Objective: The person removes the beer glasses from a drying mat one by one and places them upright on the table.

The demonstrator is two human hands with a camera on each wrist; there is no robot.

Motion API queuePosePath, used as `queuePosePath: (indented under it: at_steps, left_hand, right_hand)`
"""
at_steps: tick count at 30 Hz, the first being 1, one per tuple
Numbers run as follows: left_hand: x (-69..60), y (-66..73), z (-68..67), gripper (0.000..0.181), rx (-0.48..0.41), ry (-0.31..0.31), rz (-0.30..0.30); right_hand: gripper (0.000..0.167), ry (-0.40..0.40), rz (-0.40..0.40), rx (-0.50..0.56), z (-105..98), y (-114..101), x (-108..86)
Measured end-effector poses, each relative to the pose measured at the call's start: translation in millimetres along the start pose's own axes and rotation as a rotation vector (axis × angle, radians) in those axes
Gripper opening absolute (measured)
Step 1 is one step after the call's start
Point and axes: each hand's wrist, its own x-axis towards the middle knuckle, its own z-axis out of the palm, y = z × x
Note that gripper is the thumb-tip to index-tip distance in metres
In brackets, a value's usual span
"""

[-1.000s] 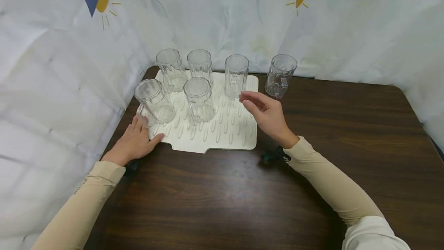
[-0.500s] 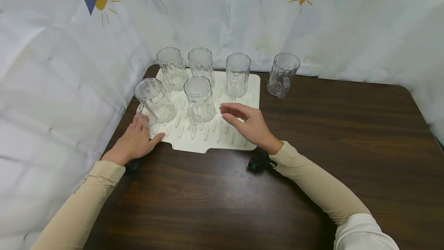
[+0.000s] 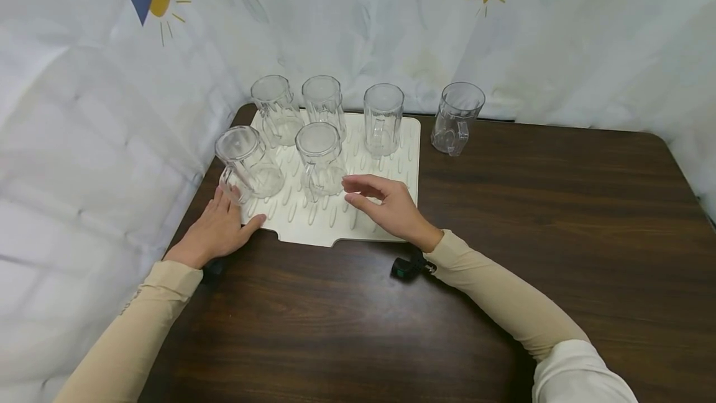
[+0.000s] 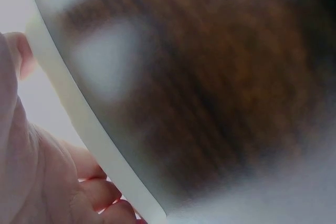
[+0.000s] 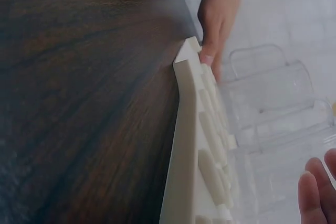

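Observation:
A white ridged drying mat [image 3: 304, 229] lies on the dark table, carrying several clear glass mugs. My left hand [image 3: 215, 229] rests at its front-left corner, fingers spread, thumb on the mat's edge, beside the left front mug [image 3: 252, 163]. In the left wrist view that hand [image 4: 47, 171] lies along the mat's pale edge [image 4: 89, 119]. Over the mat's front right part, my right hand [image 3: 391, 207] hovers with loosely bent fingers and holds nothing. Its fingertips are close to the front middle mug [image 3: 321, 160]; whether they touch it I cannot tell.
Behind the front pair stand a back left mug [image 3: 274, 111], a back middle mug [image 3: 322, 101] and a right back mug [image 3: 383, 120]. One more mug [image 3: 457, 118] stands on the table [image 3: 559, 204] right of the mat. A patterned white sheet [image 3: 358, 23] hangs behind.
My right hand has moved left and nearer to me, from the right back mug towards the front middle mug. My left hand and the mugs have stayed in place.

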Motion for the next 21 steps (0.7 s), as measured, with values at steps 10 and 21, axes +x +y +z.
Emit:
queuePosePath:
  at_steps: [10,21]
  left_hand:
    - [-0.2,0.1,-0.4,0.100,0.014,0.010,0.005]
    - [-0.4,2.2,-1.4,0.099,0.029,0.007,-0.018]
  right_hand:
    - [0.036,-0.028,0.007,-0.003,12,3,7.7]
    - [0.036,-0.038,0.016,0.022,28,2,18.4]
